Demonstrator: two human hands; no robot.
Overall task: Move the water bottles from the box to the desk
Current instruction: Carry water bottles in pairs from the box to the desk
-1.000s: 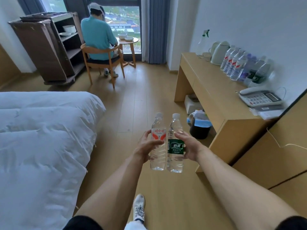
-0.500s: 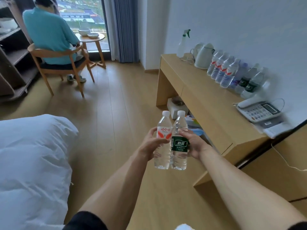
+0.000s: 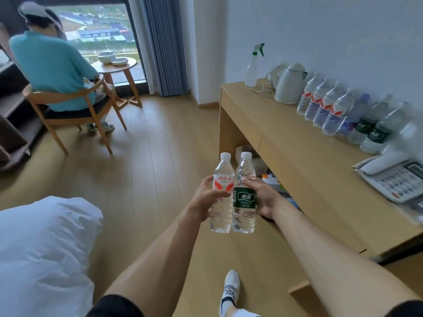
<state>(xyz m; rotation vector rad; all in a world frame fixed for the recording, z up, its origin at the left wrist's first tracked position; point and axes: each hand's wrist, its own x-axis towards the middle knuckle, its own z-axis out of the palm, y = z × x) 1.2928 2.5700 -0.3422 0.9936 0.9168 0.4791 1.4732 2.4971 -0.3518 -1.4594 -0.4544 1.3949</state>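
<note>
My left hand [image 3: 202, 197] grips a clear water bottle with a red and white label [image 3: 222, 193], held upright. My right hand [image 3: 265, 197] grips a second upright bottle with a dark green label [image 3: 244, 195]; the two bottles touch side by side above the wooden floor. The wooden desk [image 3: 297, 161] stands to the right. Along its back by the wall stands a row of several water bottles [image 3: 336, 113], red-labelled ones at the left and green-labelled ones at the right. The box is not in view.
On the desk are a white kettle [image 3: 289, 84], a spray bottle [image 3: 253, 65] and a telephone [image 3: 396, 177]. A white bed [image 3: 43, 243] fills the lower left. A person in a teal top sits on a wooden chair [image 3: 68, 104] by a small round table [image 3: 116, 65].
Both hands still hold the same two bottles. The view has moved forward and turned right, so the desk and its row of bottles are nearer and the bed has slid to the lower left.
</note>
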